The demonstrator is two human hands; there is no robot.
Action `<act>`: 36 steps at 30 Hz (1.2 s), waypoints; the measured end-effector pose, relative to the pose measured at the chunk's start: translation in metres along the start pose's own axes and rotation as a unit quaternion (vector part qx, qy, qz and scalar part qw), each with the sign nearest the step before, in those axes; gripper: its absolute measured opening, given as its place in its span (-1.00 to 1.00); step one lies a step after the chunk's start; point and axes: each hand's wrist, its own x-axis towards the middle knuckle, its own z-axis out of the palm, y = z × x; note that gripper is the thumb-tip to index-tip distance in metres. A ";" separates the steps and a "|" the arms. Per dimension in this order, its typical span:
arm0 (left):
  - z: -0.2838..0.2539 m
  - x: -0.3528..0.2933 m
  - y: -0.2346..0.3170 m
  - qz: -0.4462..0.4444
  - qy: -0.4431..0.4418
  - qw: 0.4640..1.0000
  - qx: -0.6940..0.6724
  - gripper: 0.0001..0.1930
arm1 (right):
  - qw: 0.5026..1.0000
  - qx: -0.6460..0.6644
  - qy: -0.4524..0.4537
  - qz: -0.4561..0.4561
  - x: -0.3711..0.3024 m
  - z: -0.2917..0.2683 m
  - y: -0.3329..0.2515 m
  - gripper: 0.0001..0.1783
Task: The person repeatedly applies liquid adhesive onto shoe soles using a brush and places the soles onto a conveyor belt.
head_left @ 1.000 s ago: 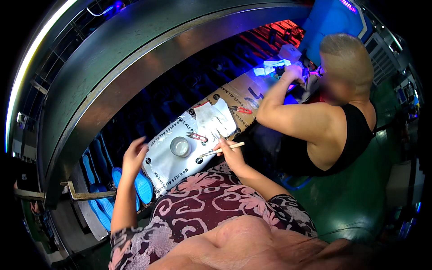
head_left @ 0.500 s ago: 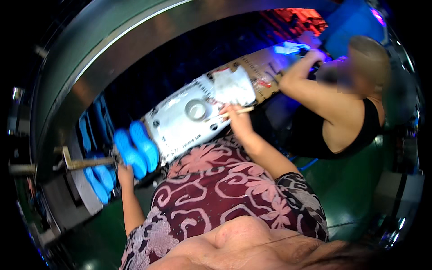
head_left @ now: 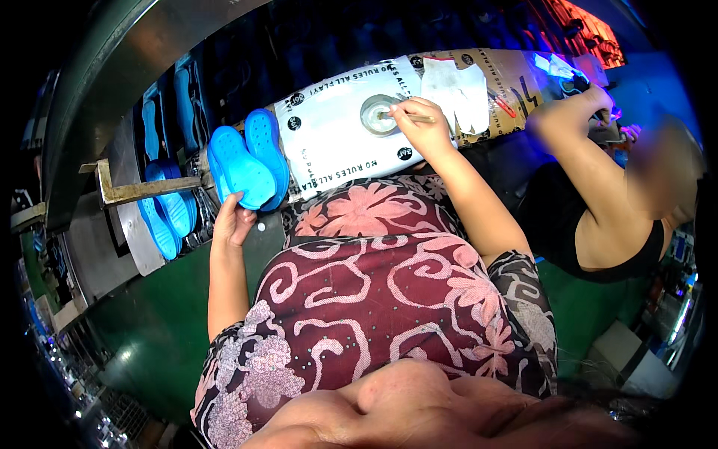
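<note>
My left hand (head_left: 236, 218) pinches the near end of a bright blue shoe sole (head_left: 243, 170), its thumb tip on the upper face. This sole partly overlaps a second blue sole (head_left: 267, 153) on its right. Over the white sheet, my right hand (head_left: 426, 126) grips the pale handle of a slim brush (head_left: 420, 117). The brush's working end reaches into a round metal cup (head_left: 369, 111), so its tip is hard to see. The cup stands on the white printed sheet (head_left: 329, 153) that covers the work surface.
More blue soles (head_left: 158, 230) lie at the left, beyond a metal bracket (head_left: 142, 191). A folded white cloth or paper (head_left: 456, 93) and cardboard (head_left: 512, 71) lie right of the cup. A co-worker's arm (head_left: 580, 150) reaches in from the right. A curved machine edge (head_left: 97, 90) arches at upper left.
The brush end has gone from beside the cup to inside it. My left hand has come to the left one of the paired soles. The whole view has shifted.
</note>
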 end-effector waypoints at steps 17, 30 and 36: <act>0.077 -0.024 -0.004 0.205 -0.056 0.961 0.177 -0.61 | 0.979 0.162 0.052 0.114 -0.012 -0.016 -0.014 -0.69; 0.160 -0.026 -0.022 0.375 -0.116 0.855 0.340 -0.55 | 0.973 0.227 -0.017 0.029 -0.030 -0.024 -0.094 -0.66; 0.169 -0.036 -0.022 0.405 -0.117 0.845 0.329 -0.59 | 0.990 0.093 -0.019 -0.101 -0.024 -0.017 -0.098 -0.70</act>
